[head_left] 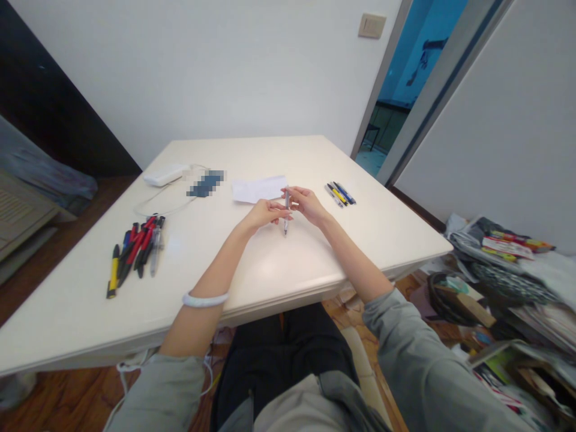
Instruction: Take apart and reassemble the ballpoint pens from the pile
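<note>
Over the middle of the white table, both hands grip one clear pen (pixel 286 225), held nearly upright with its lower end toward me. My left hand (pixel 266 213) pinches its middle from the left. Higher up, the fingers of my right hand (pixel 302 203) close around its upper part. A sheet of white paper (pixel 256 188) lies just behind the hands. To the right rests a small row of pens (pixel 341 194), with yellow, blue and clear barrels. On the left is a loose pile of several pens and markers (pixel 139 245), mostly red, black and clear, with a yellow marker (pixel 113 271) at its near side.
Behind the pile stand a white box-shaped device (pixel 164 175) with a thin cable and a blurred dark blue item (pixel 207 183). The white table (pixel 279 270) meets the wall at the back. Bags and papers (pixel 513 270) are heaped on the floor at right.
</note>
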### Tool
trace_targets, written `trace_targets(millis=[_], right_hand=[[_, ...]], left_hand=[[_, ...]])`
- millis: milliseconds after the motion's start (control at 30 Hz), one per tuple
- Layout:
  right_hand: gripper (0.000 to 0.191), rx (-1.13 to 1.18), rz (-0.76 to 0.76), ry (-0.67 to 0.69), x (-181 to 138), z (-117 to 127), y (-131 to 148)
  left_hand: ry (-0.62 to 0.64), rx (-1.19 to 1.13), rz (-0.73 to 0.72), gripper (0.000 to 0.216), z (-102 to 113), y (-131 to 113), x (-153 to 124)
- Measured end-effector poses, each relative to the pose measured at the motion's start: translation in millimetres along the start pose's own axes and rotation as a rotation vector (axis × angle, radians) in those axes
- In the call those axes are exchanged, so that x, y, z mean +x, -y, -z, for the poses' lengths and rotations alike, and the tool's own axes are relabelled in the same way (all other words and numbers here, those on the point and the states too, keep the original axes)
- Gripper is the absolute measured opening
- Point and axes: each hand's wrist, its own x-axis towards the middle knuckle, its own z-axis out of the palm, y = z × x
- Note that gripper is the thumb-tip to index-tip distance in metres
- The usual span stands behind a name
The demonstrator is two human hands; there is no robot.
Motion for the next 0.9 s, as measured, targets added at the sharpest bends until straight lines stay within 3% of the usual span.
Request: trace_targets(millis=[333, 567, 900], right_hand=[[0.036, -0.023, 0.038, -0.075, 2.0, 1.2, -2.9], [0.039, -0.025, -0.006, -0.007, -2.1, -1.9, -2.8], [0.040, 0.037, -0.045, 0.014, -3.8, -4.4, 0.3]], left_hand=[[-0.098, 0.019, 0.014, 0.020, 0.3, 4.5, 3.6], [0.061, 0.032, -0.043, 0.020, 2.0, 2.3, 1.6], [-0.157, -0.051, -0.013, 0.028, 0.5, 10.0, 7.2]])
